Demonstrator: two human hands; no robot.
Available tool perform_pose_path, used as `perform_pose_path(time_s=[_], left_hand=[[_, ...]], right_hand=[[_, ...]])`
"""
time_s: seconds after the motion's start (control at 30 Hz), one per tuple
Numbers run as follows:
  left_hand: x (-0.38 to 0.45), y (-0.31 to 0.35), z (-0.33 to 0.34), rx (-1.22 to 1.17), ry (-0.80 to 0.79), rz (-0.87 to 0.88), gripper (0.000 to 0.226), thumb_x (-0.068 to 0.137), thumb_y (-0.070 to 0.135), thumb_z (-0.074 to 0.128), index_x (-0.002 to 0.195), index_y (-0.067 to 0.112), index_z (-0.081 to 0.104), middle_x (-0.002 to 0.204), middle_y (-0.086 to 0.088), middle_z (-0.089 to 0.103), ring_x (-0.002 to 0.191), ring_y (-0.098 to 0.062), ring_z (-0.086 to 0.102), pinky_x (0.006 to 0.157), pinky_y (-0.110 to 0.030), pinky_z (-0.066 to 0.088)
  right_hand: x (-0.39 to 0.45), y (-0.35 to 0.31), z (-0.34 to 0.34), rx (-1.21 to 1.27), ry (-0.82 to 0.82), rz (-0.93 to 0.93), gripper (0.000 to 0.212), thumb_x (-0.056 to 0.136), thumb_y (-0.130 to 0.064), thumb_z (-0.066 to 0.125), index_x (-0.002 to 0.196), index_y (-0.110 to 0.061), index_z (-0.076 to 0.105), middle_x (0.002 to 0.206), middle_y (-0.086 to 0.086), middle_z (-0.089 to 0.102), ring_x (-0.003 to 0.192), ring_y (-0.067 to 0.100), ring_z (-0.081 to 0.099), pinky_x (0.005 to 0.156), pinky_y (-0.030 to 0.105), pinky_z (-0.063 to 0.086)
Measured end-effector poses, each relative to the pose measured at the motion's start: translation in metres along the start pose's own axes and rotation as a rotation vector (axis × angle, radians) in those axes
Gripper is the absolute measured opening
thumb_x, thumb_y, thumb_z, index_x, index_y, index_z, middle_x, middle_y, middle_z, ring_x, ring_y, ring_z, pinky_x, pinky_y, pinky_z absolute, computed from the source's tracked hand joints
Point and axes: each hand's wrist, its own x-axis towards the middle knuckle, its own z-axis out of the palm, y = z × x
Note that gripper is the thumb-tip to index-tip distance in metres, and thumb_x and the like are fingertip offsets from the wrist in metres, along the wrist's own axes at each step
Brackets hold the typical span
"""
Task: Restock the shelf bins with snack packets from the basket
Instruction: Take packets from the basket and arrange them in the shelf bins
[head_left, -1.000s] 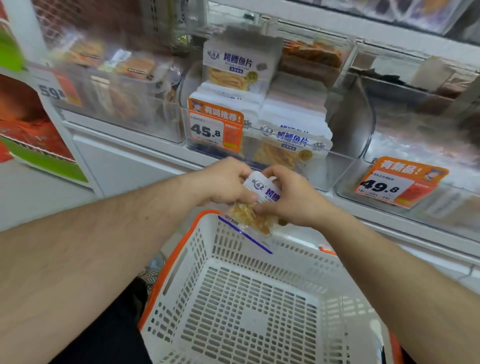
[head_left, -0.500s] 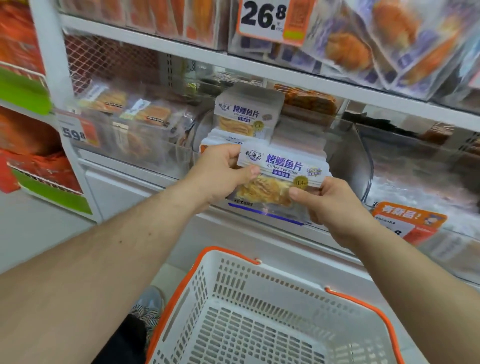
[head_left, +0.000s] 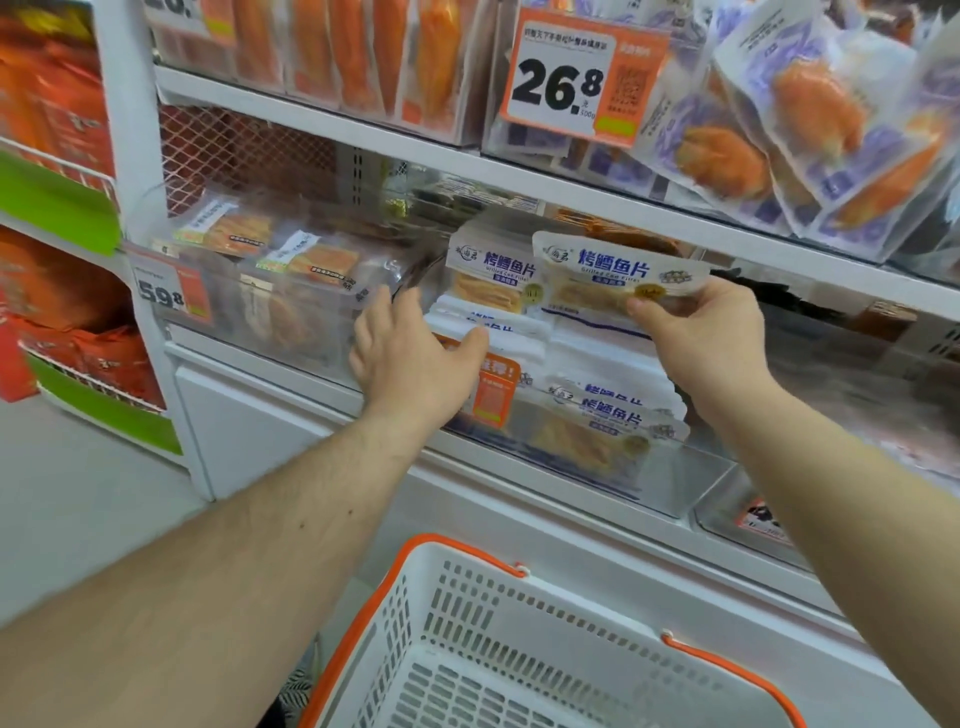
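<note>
One hand on packet: only the right hand (head_left: 711, 332) pinches the cod fillet packet (head_left: 618, 278) now; half a second ago both hands held it.
Left hand: the left hand (head_left: 415, 358) has let go, fingers spread and straight, thumb touching the packets stacked in the clear bin (head_left: 675, 483).
Packet position: raised above the bin's right-hand stack, well above the basket (head_left: 519, 649).
Meaning: likely in the placing step (left hand seems to be making room).
Facing: printed front toward the camera, header edge up.
Long axis: left to right, slightly tilted.
</note>
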Motion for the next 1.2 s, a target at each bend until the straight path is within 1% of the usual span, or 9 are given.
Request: perform_pose_path(time_s=[0.07,0.17,0.3,0.5,0.67,0.77,0.97,1.1,1.2], left_hand=[[0.002,-0.003,0.004,-0.007,-0.015,-0.054,0.087,0.083,0.057,0.062,0.152,0.017,0.026,0.164,-0.004,0.01,0.15,-0.025,0.008,0.119,-0.046,0.008],[0.003,-0.007,0.008,0.022,-0.038,-0.072,0.092,0.084,0.059,0.06,0.154,0.015,0.02,0.165,-0.003,0.008,0.15,-0.023,0.007,0.119,-0.046,0.008],[0.003,-0.008,0.01,0.019,-0.059,-0.076,0.092,0.087,0.057,0.058,0.155,0.013,0.015,0.164,-0.002,0.012,0.151,-0.021,0.003,0.12,-0.045,0.006],[0.003,-0.006,0.01,0.008,-0.063,-0.082,0.091,0.088,0.055,0.057,0.155,0.013,0.015,0.164,-0.001,0.016,0.151,-0.02,0.001,0.12,-0.046,0.007],[0.002,-0.006,0.01,0.004,-0.08,-0.081,0.088,0.089,0.055,0.055,0.155,0.013,0.015,0.164,0.0,0.015,0.151,-0.02,0.0,0.12,-0.046,0.007],[0.002,-0.006,0.009,0.004,-0.092,-0.077,0.088,0.089,0.055,0.055,0.155,0.014,0.014,0.164,0.001,0.014,0.151,-0.019,-0.001,0.12,-0.045,0.006],[0.003,-0.009,0.01,0.0,-0.092,-0.074,0.089,0.089,0.055,0.055,0.156,0.014,0.012,0.164,0.001,0.013,0.151,-0.018,-0.002,0.12,-0.045,0.006],[0.003,-0.009,0.01,-0.01,-0.099,-0.075,0.09,0.089,0.056,0.055,0.156,0.014,0.011,0.165,0.001,0.012,0.151,-0.018,-0.004,0.121,-0.044,0.006],[0.003,-0.009,0.01,-0.014,-0.103,-0.076,0.091,0.089,0.056,0.055,0.156,0.015,0.009,0.165,0.001,0.01,0.151,-0.018,-0.005,0.121,-0.043,0.005]], right_hand=[[0.005,-0.002,0.006,-0.032,-0.004,-0.009,0.02,0.085,-0.029,0.077,0.105,-0.028,0.074,0.099,-0.011,0.073,0.089,0.006,0.067,0.081,0.029,0.052],[0.011,-0.001,0.014,-0.036,-0.042,0.025,0.027,0.086,-0.028,0.076,0.113,-0.024,0.071,0.106,-0.009,0.073,0.097,0.009,0.066,0.087,0.031,0.053],[0.015,0.001,0.022,-0.018,-0.059,0.052,0.029,0.086,-0.026,0.076,0.114,-0.023,0.07,0.103,-0.009,0.071,0.096,0.01,0.065,0.088,0.031,0.052],[0.02,-0.003,0.033,-0.025,-0.089,0.059,0.029,0.088,-0.025,0.074,0.116,-0.021,0.068,0.1,-0.011,0.068,0.093,0.01,0.063,0.081,0.027,0.049],[0.024,-0.011,0.048,-0.101,-0.107,0.047,0.029,0.087,-0.032,0.075,0.114,-0.022,0.07,0.108,-0.006,0.072,0.099,0.015,0.065,0.091,0.038,0.054],[0.025,-0.013,0.058,-0.143,-0.12,0.035,0.028,0.086,-0.035,0.075,0.112,-0.024,0.07,0.108,-0.006,0.073,0.101,0.016,0.066,0.093,0.043,0.055],[0.024,-0.018,0.082,-0.173,-0.166,0.05,0.028,0.083,-0.038,0.077,0.106,-0.024,0.073,0.101,-0.005,0.073,0.096,0.015,0.066,0.09,0.04,0.056],[0.024,-0.02,0.097,-0.15,-0.165,0.108,0.033,0.082,-0.039,0.078,0.108,-0.02,0.073,0.104,-0.002,0.073,0.098,0.017,0.066,0.09,0.038,0.055],[0.029,-0.017,0.105,-0.168,-0.154,0.184,0.039,0.079,-0.046,0.078,0.109,-0.021,0.072,0.106,0.001,0.073,0.099,0.021,0.066,0.087,0.038,0.055]])
